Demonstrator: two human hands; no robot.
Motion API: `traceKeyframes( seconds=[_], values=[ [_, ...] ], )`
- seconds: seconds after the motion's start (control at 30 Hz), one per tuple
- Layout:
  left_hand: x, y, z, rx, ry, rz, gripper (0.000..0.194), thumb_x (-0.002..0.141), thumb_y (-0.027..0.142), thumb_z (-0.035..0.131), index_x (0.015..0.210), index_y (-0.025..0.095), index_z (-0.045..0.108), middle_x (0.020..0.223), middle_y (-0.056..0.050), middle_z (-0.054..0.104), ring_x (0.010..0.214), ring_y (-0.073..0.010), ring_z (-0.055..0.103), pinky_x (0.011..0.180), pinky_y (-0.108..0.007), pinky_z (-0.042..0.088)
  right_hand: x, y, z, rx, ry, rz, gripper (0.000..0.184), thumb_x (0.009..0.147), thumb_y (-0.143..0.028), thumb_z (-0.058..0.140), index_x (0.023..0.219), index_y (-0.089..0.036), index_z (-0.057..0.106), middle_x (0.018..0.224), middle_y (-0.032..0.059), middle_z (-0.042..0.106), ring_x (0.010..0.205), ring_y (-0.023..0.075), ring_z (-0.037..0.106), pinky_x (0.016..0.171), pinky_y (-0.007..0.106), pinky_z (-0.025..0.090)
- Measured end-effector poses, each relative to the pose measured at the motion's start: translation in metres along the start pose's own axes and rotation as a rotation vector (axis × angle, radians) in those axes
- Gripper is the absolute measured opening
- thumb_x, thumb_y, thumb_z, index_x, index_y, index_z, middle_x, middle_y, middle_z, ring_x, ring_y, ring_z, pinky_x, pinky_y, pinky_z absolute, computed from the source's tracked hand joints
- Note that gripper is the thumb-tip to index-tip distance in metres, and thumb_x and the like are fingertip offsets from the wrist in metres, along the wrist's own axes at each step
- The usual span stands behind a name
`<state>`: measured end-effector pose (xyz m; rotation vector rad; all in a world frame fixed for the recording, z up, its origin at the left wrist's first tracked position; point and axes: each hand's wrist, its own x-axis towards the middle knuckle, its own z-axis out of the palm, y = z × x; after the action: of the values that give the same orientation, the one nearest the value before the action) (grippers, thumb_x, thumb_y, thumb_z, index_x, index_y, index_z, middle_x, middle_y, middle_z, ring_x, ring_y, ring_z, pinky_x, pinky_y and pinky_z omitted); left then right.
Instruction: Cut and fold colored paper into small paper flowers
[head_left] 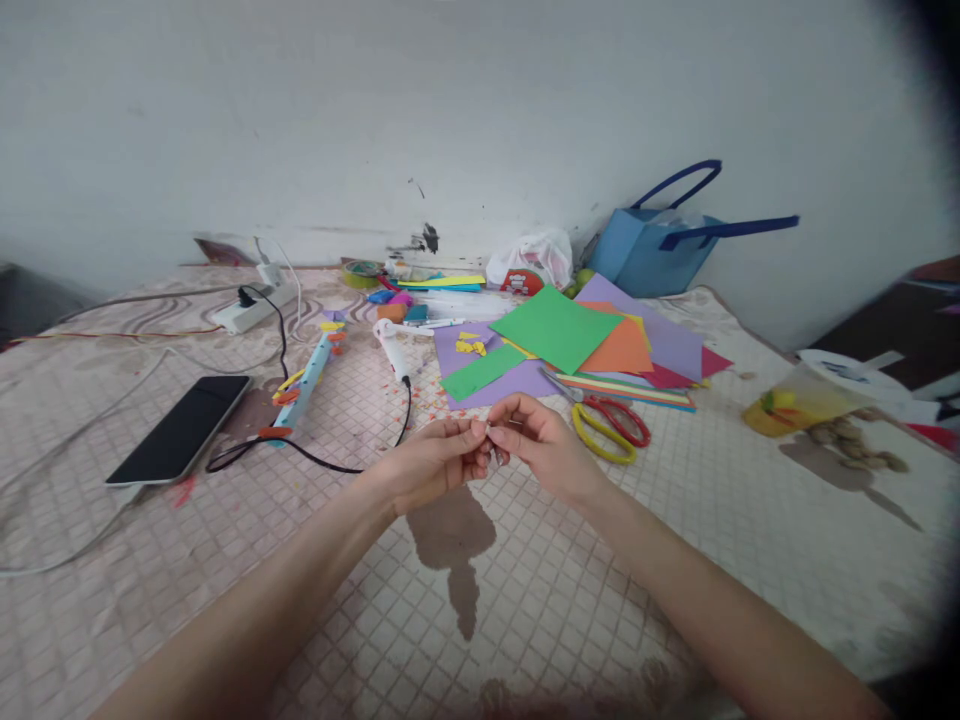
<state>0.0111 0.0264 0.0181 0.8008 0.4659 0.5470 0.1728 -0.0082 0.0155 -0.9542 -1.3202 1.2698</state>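
Above the middle of the table, my left hand [439, 465] and my right hand [547, 450] meet fingertip to fingertip. Both are closed in a pinch around something tiny, which the fingers mostly hide; I cannot make out what it is. Just right of my right hand lie scissors [606, 435] with yellow and red handles. A white glue gun [391, 350] rests beyond my left hand, its black cord running left. Further left is a light blue paper strip [306, 385] with orange and yellow pieces attached.
Coloured paper sheets [555, 328] are piled behind the hands. A phone [180, 430] and a power strip [255, 308] with cables lie left. A blue bag [652, 250] stands by the wall. At right, a plastic cup [806, 390] holds yellow liquid. Dark stains mark the tablecloth [360, 620].
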Motion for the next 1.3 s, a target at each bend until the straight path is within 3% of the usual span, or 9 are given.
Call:
traceKeyframes(
  seconds=[0.23,0.37,0.53,0.83,1.3],
  values=[
    [0.001,0.0,0.002,-0.096,-0.001,-0.062,0.015,0.073,0.023,0.071,0.075,0.01,0.062,0.068,-0.001,0.055,0.062,-0.0071,0.052,0.064,-0.021,0.041,0.001,-0.006,-0.002,-0.039,-0.042,-0.026,0.017,0.079,-0.032,0.064,0.088,-0.02,0.058,0.075,-0.0011,0.059,0.058,0.0085,0.053,0.053,0.023,0.045],
    [0.002,0.001,0.004,-0.1,0.061,0.065,0.015,0.073,0.024,0.071,0.075,0.012,0.063,0.067,0.0,0.054,0.064,-0.0068,0.051,0.066,-0.021,0.041,-0.002,-0.013,-0.001,-0.132,0.042,-0.125,0.012,0.083,-0.031,0.059,0.088,-0.02,0.059,0.07,-0.0009,0.06,0.06,0.0105,0.057,0.058,0.026,0.05],
    [0.002,0.001,0.007,0.118,0.145,0.272,0.017,0.074,0.029,0.07,0.074,0.013,0.062,0.068,0.001,0.055,0.063,-0.0077,0.047,0.067,-0.023,0.039,-0.007,-0.016,0.003,-0.279,0.149,-0.163,0.007,0.082,-0.025,0.06,0.085,-0.019,0.063,0.066,-0.0007,0.063,0.059,0.0111,0.061,0.057,0.025,0.052],
    [-0.001,0.005,0.01,0.563,0.278,0.413,0.018,0.08,0.031,0.061,0.075,0.014,0.062,0.067,0.0,0.056,0.065,-0.0104,0.048,0.065,-0.024,0.038,-0.009,-0.014,0.006,-0.363,0.18,-0.158,0.008,0.081,-0.024,0.059,0.085,-0.018,0.064,0.078,0.0026,0.066,0.059,0.0111,0.064,0.056,0.025,0.055],
    [0.001,0.004,0.005,0.768,0.272,0.518,0.014,0.081,0.026,0.058,0.077,0.013,0.06,0.074,-0.003,0.058,0.072,-0.0129,0.052,0.068,-0.026,0.04,-0.008,-0.017,0.004,-0.6,0.15,-0.258,0.009,0.082,-0.015,0.053,0.08,-0.018,0.061,0.075,0.0008,0.059,0.061,0.0116,0.061,0.054,0.023,0.05]
  ],
)
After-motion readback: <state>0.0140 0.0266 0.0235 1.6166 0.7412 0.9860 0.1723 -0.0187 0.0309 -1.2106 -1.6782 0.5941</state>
